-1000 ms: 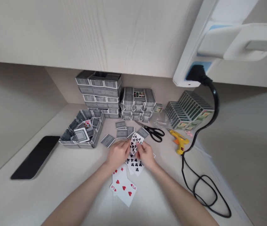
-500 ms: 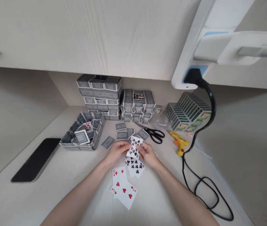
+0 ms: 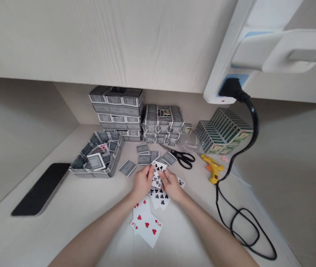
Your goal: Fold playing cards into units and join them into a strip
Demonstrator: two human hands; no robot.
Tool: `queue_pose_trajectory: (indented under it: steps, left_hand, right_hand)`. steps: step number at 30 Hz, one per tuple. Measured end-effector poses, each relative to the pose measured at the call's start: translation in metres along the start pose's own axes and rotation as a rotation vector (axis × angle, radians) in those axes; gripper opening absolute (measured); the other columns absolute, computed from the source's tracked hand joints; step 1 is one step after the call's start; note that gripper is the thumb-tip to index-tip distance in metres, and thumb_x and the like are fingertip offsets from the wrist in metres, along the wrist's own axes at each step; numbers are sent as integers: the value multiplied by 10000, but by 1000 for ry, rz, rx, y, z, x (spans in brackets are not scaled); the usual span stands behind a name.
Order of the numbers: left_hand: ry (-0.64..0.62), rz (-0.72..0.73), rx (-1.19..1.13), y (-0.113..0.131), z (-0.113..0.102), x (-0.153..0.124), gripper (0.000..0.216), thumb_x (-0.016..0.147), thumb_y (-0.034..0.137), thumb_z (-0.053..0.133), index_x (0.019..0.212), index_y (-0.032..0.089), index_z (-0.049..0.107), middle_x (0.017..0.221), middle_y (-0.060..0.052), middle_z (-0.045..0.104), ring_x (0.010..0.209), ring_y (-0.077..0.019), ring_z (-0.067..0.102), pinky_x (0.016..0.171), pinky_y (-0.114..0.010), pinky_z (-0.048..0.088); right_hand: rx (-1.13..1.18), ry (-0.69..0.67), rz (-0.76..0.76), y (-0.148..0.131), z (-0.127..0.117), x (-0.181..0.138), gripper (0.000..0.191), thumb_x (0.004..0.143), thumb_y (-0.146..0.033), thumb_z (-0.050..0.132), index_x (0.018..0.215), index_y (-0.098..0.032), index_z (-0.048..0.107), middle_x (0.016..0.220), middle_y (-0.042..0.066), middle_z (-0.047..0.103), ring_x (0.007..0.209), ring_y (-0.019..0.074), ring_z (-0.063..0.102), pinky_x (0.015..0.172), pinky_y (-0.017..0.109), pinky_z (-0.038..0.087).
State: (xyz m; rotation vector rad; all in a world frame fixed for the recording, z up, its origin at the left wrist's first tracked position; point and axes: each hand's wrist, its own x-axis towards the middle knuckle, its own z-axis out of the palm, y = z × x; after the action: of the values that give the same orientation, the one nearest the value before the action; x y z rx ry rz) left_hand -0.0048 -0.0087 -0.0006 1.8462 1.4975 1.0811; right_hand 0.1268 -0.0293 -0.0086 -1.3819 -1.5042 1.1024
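Between my two hands is a ten of clubs playing card [image 3: 158, 176], face up. My left hand [image 3: 143, 182] pinches its left edge, while the thumb and fingers of my right hand [image 3: 171, 183] grip its right edge. Just below lie black-suited cards [image 3: 161, 199], partly under the hands. Nearer to me, a three of hearts [image 3: 147, 227] overlaps a red diamond card [image 3: 143, 207], which my left wrist partly covers. Beyond the hands, several cards [image 3: 144, 159] lie with their grey backs up, one [image 3: 127, 168] apart to the left.
At left stand a box made of folded cards [image 3: 110, 171] holding loose cards and a dark phone-like slab [image 3: 42, 189]. Behind are stacked card boxes [image 3: 120, 111] and green-edged card packs [image 3: 216, 135]. Black scissors [image 3: 184, 158], a yellow glue gun [image 3: 212, 168] and a black cable [image 3: 241, 211] lie right.
My left hand has turned more upright and shifted slightly right along the ten of clubs. The right hand has moved a little, showing more of a card beneath it.
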Motion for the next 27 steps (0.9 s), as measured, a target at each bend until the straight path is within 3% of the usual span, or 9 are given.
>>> queue_pose_trajectory:
  steps: [7, 14, 17, 23, 27]
  left_hand:
    - [19, 20, 19, -2, -2, -1, 448, 850, 413, 371, 476, 167, 363, 428, 47, 340, 440, -79, 324, 475, -227, 239]
    - [-77, 20, -155, -5, -5, -1, 256, 862, 374, 365, 734, 182, 477, 583, 45, 436, 550, -100, 411, 540, -212, 322]
    - [-78, 8, -151, -5, -5, -2, 245, 867, 363, 348, 737, 188, 460, 599, 41, 447, 570, -108, 431, 558, -218, 335]
    - [-32, -33, -146, -2, -1, -3, 246, 869, 370, 340, 718, 195, 423, 546, 52, 417, 504, -107, 413, 506, -219, 313]
    - [-39, -67, -225, 0, 0, -1, 244, 874, 381, 339, 782, 189, 456, 600, 34, 489, 542, -111, 458, 520, -218, 349]
  right_hand:
    - [-24, 9, -19, -2, 0, 0, 385, 853, -537, 329, 659, -214, 410, 365, -67, 436, 337, 110, 435, 409, 221, 337]
    - [-85, 58, -39, 2, -4, 3, 381, 840, -488, 389, 576, -214, 376, 386, -58, 430, 370, 104, 416, 419, 222, 306]
    - [-70, 61, -74, 3, -4, 3, 381, 831, -485, 406, 572, -207, 382, 422, -54, 425, 403, 99, 403, 423, 218, 295]
    - [277, 37, -4, -1, -2, 8, 327, 768, -514, 500, 702, -193, 489, 505, -52, 474, 441, 98, 429, 431, 213, 330]
    - [433, 72, 10, -1, -5, 13, 329, 731, -507, 551, 796, -185, 552, 577, -35, 492, 486, 100, 435, 457, 219, 355]
